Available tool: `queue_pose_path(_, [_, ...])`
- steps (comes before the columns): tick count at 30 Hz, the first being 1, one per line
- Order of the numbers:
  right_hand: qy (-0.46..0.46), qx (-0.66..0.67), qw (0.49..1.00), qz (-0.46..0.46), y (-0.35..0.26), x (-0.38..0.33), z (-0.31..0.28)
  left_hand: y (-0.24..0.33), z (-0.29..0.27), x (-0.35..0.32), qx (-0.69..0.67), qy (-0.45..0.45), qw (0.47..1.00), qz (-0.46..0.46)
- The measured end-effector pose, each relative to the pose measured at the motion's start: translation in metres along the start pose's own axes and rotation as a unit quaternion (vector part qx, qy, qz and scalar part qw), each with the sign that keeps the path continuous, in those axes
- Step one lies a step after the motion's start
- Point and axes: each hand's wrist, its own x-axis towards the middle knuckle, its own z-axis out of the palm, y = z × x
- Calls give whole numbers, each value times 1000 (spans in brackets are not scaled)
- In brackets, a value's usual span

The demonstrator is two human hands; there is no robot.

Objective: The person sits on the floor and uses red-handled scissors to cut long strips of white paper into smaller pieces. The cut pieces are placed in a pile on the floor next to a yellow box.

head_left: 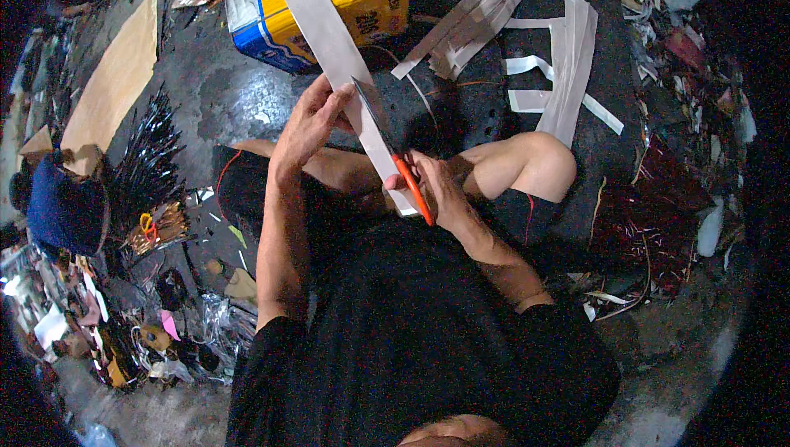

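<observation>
Two hands: one strip (pixel 337 44), one scissors (pixel 395 159) (orange-handled).

We see a plain black short-sleeved top (pixel 411 340) covering the torso, its sleeves ending above the elbows and leaving both forearms bare. Lower down we see dark shorts (pixel 247 184) with a thin red line of piping along the edge at each leg, and bare knees beyond them. Our left hand (pixel 309 122) and right hand (pixel 436 188) are bare: no gloves, no rings, no watch or wristband that we can make out.
</observation>
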Motion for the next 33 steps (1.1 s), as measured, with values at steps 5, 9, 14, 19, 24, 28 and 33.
queue_pose_path(5, [15,-52,998,-40,31,11,2,-18,7,-1,64,4,993,101])
queue_pose_path(9, [12,26,999,-24,10,12,6,-15,5,-3,-23,-15,1000,10])
queue_pose_path(14, [22,-92,994,-52,-12,-1,1,-6,-3,3,-24,1,998,63])
queue_pose_path(19, [-16,-111,986,-121,21,20,1,-10,12,-2,-28,12,994,102])
queue_pose_path(24, [-17,-127,990,-55,1,15,1,-2,-6,3,-40,0,999,28])
queue_pose_path(28, [36,58,996,-58,2,13,9,-6,-4,12,-41,-2,995,93])
queue_pose_path(33, [-7,80,996,-23,52,32,4,-6,9,11,-3,0,996,89])
